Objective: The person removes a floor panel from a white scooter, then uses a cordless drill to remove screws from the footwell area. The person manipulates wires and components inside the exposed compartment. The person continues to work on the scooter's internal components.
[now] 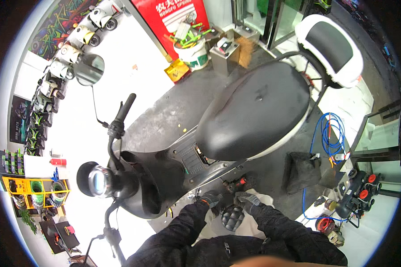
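A scooter with a long black seat [258, 107] stands across the floor in front of me. Its grey-black footboard [189, 161] lies to the left of the seat. My left hand [211, 200], in a dark grey glove, is close to the scooter's near lower side, its fingers curled. Level with it, my right hand [248, 201], gloved alike, also has bent fingers. What either one grips is too small to make out. Just beyond them a dark tool-like object with a red part [239, 182] lies low by the scooter. A black quilted stool seat [232, 217] shows between my forearms.
The handlebar grip [128, 107] and round mirror [89, 70] stick out at left. A white top box [329, 51] sits behind the seat. At right are a coiled blue hose [330, 133], a black bag-like object [302, 172] and an air compressor [358, 196]. A white bucket [192, 55] stands beyond.
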Demonstrator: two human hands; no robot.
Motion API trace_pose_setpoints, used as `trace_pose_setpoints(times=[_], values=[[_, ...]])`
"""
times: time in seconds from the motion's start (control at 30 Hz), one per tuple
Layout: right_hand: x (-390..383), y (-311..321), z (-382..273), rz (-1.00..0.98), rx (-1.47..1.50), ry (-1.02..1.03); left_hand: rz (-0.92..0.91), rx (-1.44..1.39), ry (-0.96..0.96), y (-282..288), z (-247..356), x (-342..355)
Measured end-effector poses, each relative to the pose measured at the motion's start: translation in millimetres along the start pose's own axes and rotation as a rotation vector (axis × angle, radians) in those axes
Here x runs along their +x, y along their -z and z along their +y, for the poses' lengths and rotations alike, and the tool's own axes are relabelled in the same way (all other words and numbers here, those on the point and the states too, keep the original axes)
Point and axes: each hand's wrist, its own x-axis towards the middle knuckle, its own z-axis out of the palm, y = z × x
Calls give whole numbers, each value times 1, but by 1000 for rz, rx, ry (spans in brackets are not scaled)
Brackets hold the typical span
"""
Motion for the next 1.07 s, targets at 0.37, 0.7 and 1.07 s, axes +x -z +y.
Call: trace_pose_setpoints(times=[0.37, 0.7, 1.07], values=[[-128, -179, -213, 76, -308, 329, 373, 15, -299, 145, 16, -140], [-291, 155, -171, 799, -647, 277, 108, -114, -3, 212, 217, -37], [-434, 340, -119, 1277, -79, 508, 12, 96, -677, 272, 473, 128]])
